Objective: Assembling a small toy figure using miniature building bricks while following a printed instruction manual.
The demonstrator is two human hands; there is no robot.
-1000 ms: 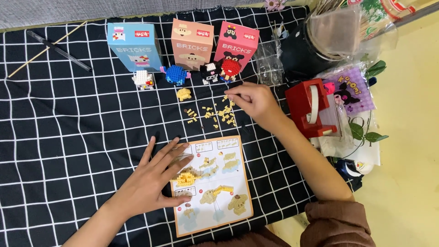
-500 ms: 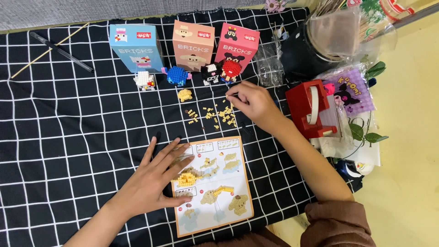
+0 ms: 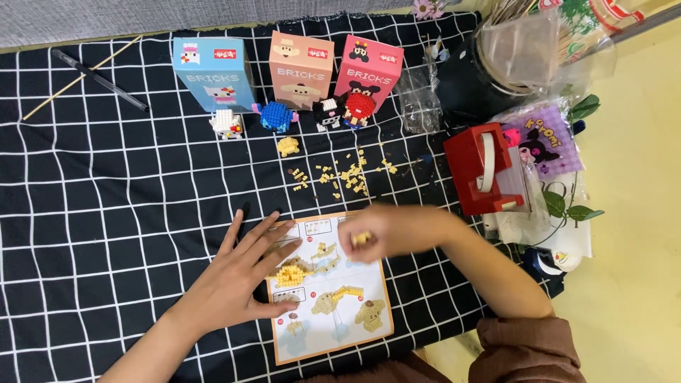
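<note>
A black cloth with a white grid (image 3: 106,213) covers the table from its left edge almost to the right, where bare yellow tabletop (image 3: 638,213) shows. Along the far edge stand three upright cartons: a blue box (image 3: 204,72), a peach box (image 3: 301,69) and a pink box (image 3: 369,72). Toward the far right corner sits a dark round container (image 3: 489,78) wrapped in clear film, and just nearer than it a red tape dispenser (image 3: 486,170). An instruction sheet (image 3: 333,298) lies at the near edge, near the middle. The left hand (image 3: 234,284) rests flat on the cloth, fingers spread, fingertips overlapping the sheet's left margin and touching a partly built yellow brick figure (image 3: 291,272) that lies on the sheet; this hand grasps nothing. The right hand (image 3: 386,230), blurred, hovers over the sheet's far right corner and pinches a small yellow brick piece (image 3: 362,238) between its fingertips. In front of the cartons stand four small brick figures: white (image 3: 227,124), blue (image 3: 275,115), black (image 3: 328,113) and red (image 3: 360,108). Loose yellow bricks (image 3: 347,174) lie scattered on the cloth between the figures and the sheet. A black pen (image 3: 99,79) lies near the far left corner.
</note>
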